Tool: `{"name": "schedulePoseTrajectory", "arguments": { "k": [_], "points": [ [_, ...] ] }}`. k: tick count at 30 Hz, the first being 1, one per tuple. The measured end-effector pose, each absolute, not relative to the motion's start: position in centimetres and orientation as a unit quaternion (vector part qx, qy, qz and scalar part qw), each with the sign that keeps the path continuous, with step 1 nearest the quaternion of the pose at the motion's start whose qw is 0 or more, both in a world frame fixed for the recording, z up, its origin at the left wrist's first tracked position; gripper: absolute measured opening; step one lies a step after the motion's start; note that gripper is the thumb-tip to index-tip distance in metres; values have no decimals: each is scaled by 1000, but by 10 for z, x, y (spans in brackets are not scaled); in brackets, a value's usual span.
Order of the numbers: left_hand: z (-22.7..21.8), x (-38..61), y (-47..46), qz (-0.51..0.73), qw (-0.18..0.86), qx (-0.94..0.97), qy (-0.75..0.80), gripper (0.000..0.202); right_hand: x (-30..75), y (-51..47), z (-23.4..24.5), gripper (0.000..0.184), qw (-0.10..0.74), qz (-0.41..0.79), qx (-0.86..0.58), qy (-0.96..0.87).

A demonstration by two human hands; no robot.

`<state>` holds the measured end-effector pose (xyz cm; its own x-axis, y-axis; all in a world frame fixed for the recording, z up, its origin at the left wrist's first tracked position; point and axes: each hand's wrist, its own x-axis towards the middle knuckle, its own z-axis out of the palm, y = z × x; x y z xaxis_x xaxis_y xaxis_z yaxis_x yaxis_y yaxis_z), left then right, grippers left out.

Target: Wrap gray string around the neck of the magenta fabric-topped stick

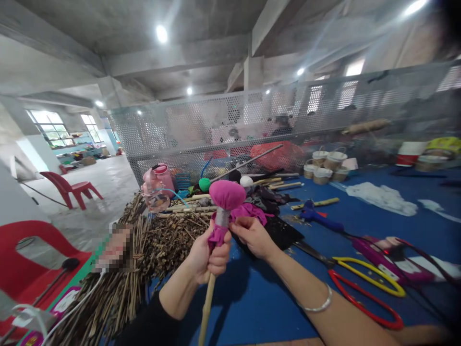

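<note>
My left hand (209, 253) is closed around a pale wooden stick (206, 312), just under its padded head. The head is a magenta cloth-covered ball (227, 194), bound below with shiny silver-grey tape (222, 217). Loose magenta cloth (217, 235) hangs from the binding and bunches under my left fingers. My right hand (254, 234), with a silver bangle on the wrist, pinches right beside the tape; what lies between its fingertips is too small to make out. Behind the ball, more magenta cloth (252, 211) lies on the table.
Scissors (360, 283) with yellow and red handles, a blue-handled tool (320, 218) and a purple power strip (389, 259) lie right. Dried stems (122, 293) cover the left side. Behind are a green ball (204, 184), a white ball (247, 181), sticks (283, 185) and small pots (322, 173).
</note>
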<state>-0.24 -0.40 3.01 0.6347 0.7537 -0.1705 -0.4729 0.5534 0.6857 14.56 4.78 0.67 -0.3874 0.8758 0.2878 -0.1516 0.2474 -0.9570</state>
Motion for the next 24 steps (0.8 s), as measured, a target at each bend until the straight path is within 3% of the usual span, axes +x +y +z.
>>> {"name": "schedulePoseTrajectory", "arguments": {
  "k": [3,7,10,12,16,20,24],
  "points": [
    [13,-8,-10,333,884,251,212,41,138,47,-5,36,442,603,-237,-620],
    [-5,-12,-13,293,899,214,246,47,136,42,-10,46,356,684,-185,-609],
    [-9,-7,-13,270,898,218,270,36,140,41,-8,45,329,707,-190,-596],
    [-8,-1,-13,321,855,226,338,34,141,42,-8,44,336,700,-195,-598],
    [1,5,-18,508,662,329,443,54,135,43,-12,45,360,671,-203,-615],
    [14,-10,-20,524,560,408,495,42,136,54,-7,48,359,574,-264,-687],
    [34,-45,-18,591,618,311,415,40,165,102,9,61,338,308,-424,-782]
  ]
}}
